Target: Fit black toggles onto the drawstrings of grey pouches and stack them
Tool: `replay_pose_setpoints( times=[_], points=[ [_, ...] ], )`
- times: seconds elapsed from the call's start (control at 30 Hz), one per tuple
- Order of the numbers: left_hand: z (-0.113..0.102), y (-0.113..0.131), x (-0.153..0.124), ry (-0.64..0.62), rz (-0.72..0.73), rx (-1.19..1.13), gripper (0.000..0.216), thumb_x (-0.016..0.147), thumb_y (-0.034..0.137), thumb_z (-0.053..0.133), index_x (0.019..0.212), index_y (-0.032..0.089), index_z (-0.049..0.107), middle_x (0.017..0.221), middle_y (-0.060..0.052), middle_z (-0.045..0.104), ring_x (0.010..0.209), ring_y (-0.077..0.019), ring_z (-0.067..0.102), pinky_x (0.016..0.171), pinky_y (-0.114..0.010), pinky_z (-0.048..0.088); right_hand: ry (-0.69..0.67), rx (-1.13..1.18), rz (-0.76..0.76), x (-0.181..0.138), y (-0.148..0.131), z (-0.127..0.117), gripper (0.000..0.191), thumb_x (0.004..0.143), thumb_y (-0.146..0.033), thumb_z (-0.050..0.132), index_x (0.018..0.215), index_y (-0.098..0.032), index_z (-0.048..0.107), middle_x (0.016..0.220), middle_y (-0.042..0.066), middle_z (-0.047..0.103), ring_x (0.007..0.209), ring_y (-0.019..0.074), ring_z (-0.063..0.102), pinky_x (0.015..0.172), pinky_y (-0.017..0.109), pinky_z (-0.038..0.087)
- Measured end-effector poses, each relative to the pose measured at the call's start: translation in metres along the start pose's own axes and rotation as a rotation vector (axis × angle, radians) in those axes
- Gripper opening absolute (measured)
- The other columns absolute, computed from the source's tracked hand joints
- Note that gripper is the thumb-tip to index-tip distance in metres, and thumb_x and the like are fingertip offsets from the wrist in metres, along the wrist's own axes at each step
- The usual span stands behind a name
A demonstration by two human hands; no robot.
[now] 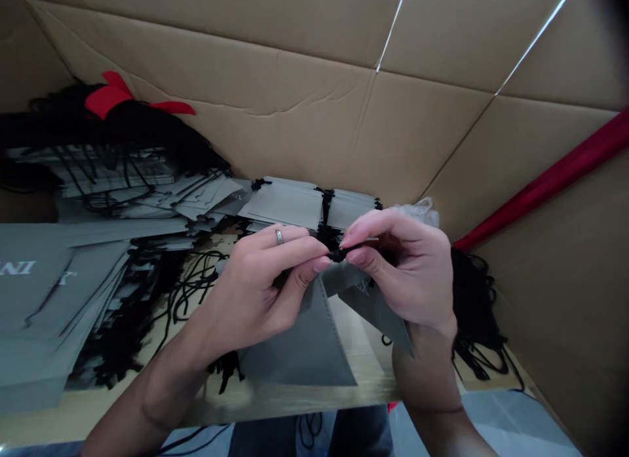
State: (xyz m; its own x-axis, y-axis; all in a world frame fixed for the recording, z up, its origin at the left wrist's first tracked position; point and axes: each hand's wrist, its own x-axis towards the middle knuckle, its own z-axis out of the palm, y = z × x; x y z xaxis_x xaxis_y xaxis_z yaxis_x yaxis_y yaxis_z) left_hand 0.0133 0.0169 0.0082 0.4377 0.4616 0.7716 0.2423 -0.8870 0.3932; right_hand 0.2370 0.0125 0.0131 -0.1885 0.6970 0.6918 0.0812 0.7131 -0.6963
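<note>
A folded grey paper bag point(304, 342) hangs between my hands over the cardboard floor. My left hand point(260, 290), a ring on one finger, pinches a black cord knot point(337, 254) at the bag's top edge. My right hand point(403, 267) pinches the same knot from the other side, its fingers pressed together and touching the left fingertips. Part of the bag is hidden behind my right palm.
Flat grey bags lie stacked at the left point(44, 300) and at the back middle point(295, 205), with loose black cords point(187, 293) among them. More black cords point(474, 313) lie at the right. Cardboard walls point(304, 110) enclose the space; a red ribbon point(111, 97) sits back left.
</note>
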Motion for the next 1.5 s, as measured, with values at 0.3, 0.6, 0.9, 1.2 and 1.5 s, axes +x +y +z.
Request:
replay_pose_setpoints(
  times=[0.3,0.6,0.9,1.2,1.5],
  points=[
    [0.0012,-0.0027,0.0002,0.01,-0.014,-0.021,0.016,0.111,0.011,0.064,0.096,0.017,0.068,0.074,0.006,0.057,0.065,-0.0073,0.05,0.061,-0.022,0.039,-0.058,-0.01,0.033,-0.0027,-0.0011,-0.004,0.031,0.092,-0.017,0.097,0.117,-0.031,0.085,0.1,-0.001,0.077,0.083,0.0146,0.068,0.068,0.024,0.06],
    [0.0041,-0.0008,-0.0011,-0.035,-0.017,0.052,0.016,0.112,0.01,0.058,0.104,0.016,0.071,0.086,0.001,0.065,0.074,-0.0112,0.058,0.066,-0.025,0.045,-0.102,-0.019,0.061,-0.0014,-0.0016,0.0017,0.025,0.088,-0.021,0.101,0.105,-0.025,0.083,0.088,-0.003,0.075,0.067,0.0107,0.058,0.057,0.024,0.049],
    [0.0034,-0.001,-0.0031,-0.081,-0.013,0.098,0.019,0.109,0.008,0.06,0.095,0.016,0.068,0.09,-0.002,0.073,0.074,-0.0105,0.065,0.066,-0.024,0.049,-0.115,-0.104,0.054,-0.003,-0.0011,0.0002,0.025,0.092,-0.022,0.096,0.111,-0.026,0.082,0.093,-0.002,0.074,0.068,0.0117,0.06,0.06,0.025,0.055],
    [0.0057,0.0008,-0.0022,0.081,-0.007,0.118,0.008,0.106,0.011,0.07,0.103,0.014,0.077,0.086,0.0,0.076,0.072,-0.0086,0.067,0.067,-0.022,0.052,-0.002,-0.131,0.073,-0.0021,-0.0081,0.001,0.016,0.094,-0.023,0.095,0.105,-0.026,0.082,0.09,-0.002,0.077,0.073,0.0136,0.068,0.06,0.024,0.058],
    [0.0031,-0.0016,-0.0013,0.068,-0.016,0.099,0.007,0.106,0.012,0.072,0.106,0.013,0.079,0.085,0.002,0.074,0.073,-0.007,0.067,0.069,-0.019,0.051,-0.017,-0.115,0.1,0.0005,-0.0062,-0.0042,0.011,0.099,-0.026,0.091,0.104,-0.025,0.081,0.086,-0.002,0.077,0.069,0.013,0.068,0.058,0.024,0.056]
  ],
)
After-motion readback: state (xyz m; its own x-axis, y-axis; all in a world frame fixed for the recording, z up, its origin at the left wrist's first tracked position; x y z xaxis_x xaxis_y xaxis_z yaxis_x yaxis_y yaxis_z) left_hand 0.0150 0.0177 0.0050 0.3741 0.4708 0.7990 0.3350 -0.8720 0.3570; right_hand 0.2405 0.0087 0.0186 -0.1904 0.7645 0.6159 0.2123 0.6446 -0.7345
